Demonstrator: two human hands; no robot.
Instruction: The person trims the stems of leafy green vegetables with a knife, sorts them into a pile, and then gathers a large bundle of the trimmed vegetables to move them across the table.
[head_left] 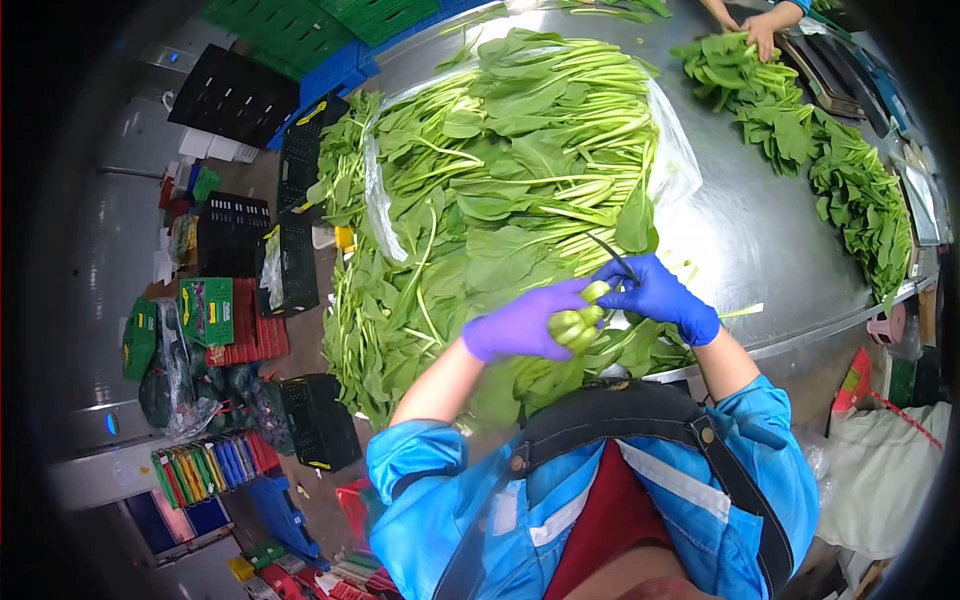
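Observation:
My left hand (530,322), in a purple glove, is wrapped round a small bunch of greens, its pale green stem ends (578,326) pointing to the right and its leaves hanging toward my apron. My right hand (655,298), in a blue glove, is closed on a dark curved blade (612,258) beside the stem ends. Beyond both hands a large heap of leafy greens (510,150) covers the left part of the metal table, with clear plastic sheet (672,150) showing at its sides.
Bunches of greens (855,185) lie in a row along the table's right side. At the top right another person's bare hands (762,32) touch that row. Black crates (320,422) stand left of the table (730,215). A white sack (885,480) is at the lower right.

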